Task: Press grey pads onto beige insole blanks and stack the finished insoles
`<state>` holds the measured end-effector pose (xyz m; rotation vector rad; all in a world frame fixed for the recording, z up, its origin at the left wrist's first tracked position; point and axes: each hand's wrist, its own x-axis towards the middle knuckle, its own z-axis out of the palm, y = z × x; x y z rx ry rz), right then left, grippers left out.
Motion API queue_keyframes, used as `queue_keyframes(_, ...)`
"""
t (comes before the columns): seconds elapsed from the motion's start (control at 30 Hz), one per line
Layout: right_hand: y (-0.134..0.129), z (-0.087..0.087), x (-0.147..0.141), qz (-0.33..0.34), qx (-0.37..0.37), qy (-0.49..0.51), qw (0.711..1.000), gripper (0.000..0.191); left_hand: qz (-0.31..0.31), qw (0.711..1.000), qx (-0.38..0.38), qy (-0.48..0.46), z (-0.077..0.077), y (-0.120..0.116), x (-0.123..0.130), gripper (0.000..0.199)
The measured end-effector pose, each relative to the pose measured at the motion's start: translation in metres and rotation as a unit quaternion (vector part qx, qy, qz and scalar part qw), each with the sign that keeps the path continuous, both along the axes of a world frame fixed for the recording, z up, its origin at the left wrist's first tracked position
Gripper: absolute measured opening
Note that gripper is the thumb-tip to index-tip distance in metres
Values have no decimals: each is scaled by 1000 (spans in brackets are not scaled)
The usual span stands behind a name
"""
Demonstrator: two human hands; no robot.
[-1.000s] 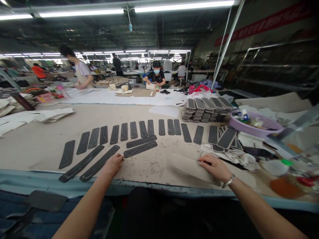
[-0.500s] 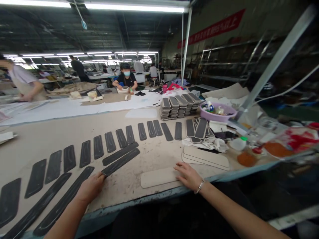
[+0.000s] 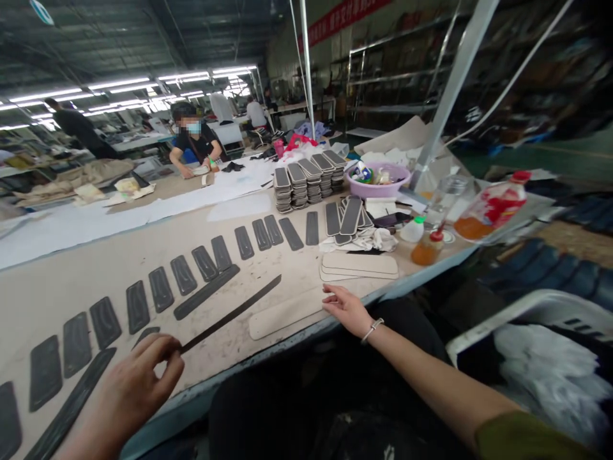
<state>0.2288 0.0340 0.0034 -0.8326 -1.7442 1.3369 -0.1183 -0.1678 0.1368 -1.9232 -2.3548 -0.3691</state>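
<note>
My left hand, at the lower left, pinches the near end of a long dark strip, which is seen nearly edge-on and points up to the right. My right hand rests at the right end of a long beige piece by the table's front edge, fingers apart. Behind the strip, several short dark pieces lie in a curved row. Another long dark strip lies beside that row. Long beige pieces with dark outlines lie beyond my right hand.
Stacks of grey-topped pieces stand at the back beside a purple basin. Bottles with orange liquid are at the right. A metal pole rises behind them. Across the table a masked person works.
The view has swung right. My left hand has lifted the long dark strip and turned it on edge. My right hand stays by the beige piece.
</note>
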Motion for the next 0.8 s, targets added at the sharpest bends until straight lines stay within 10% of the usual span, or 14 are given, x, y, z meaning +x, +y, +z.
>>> queue_keyframes(0.3,-6,17,5,26,-15,60,998,54,-105,990,-46,-82,22,4,66,15)
queue_keyframes(0.8,-1,-5,28,16,-126,-63,990,21,2,943,-174,-285,-21,39,69,29)
